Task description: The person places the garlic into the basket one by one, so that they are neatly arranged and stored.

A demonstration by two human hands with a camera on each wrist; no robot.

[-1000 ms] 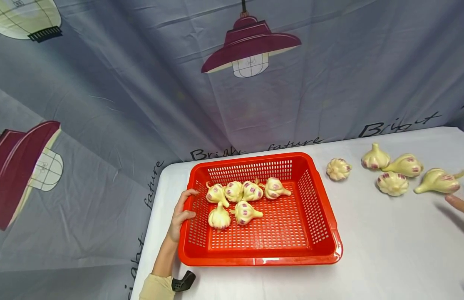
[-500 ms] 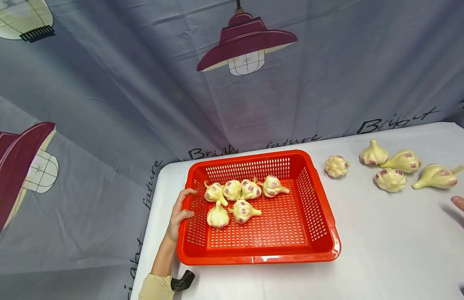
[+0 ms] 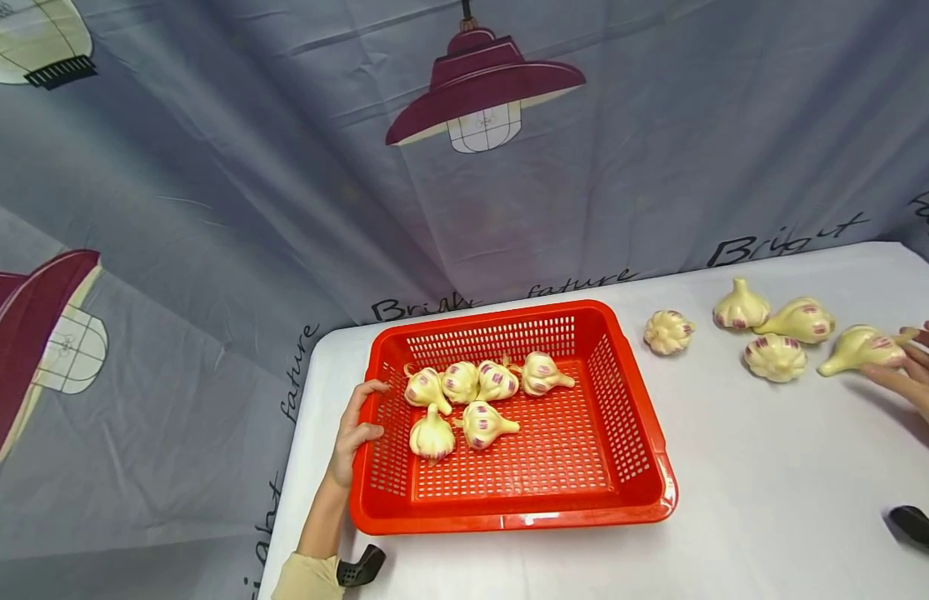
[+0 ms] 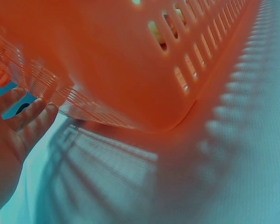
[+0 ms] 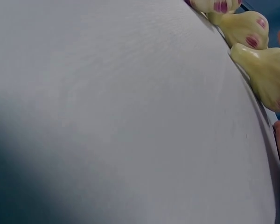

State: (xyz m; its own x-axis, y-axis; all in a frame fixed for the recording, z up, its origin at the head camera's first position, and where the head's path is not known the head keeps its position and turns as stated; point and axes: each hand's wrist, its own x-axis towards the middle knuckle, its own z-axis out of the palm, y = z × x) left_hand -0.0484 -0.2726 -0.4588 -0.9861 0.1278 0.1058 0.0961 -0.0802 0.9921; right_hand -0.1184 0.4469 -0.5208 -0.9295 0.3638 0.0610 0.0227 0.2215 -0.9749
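Observation:
At the left end of a red plastic basket [image 3: 554, 521], my left hand [image 3: 352, 437] grips the rim, a finger and the thumb hooked over it. The left wrist view shows other fingers [image 4: 35, 119] of that hand against the basket's outer wall [image 4: 107, 60]. My right hand [image 3: 917, 375] reaches in from the right edge around a garlic bulb [image 3: 857, 348] lying on the white table. Its thumb overlaps the bulb's near side and its fingers are at the root end. In the right wrist view the same bulb [image 5: 263, 74] lies between spread fingers.
Inside the basket, several garlic bulbs [image 3: 485, 425] sit toward the left. A lone bulb [image 3: 668, 332] lies just right of the basket, and a cluster with another bulb [image 3: 775, 358] sits farther right. A grey curtain [image 3: 614, 192] hangs behind the white table [image 3: 734, 483].
My right hand has come farther into view from the right and moved up to the rightmost garlic bulb. The left hand keeps its hold on the basket; the view has shifted slightly.

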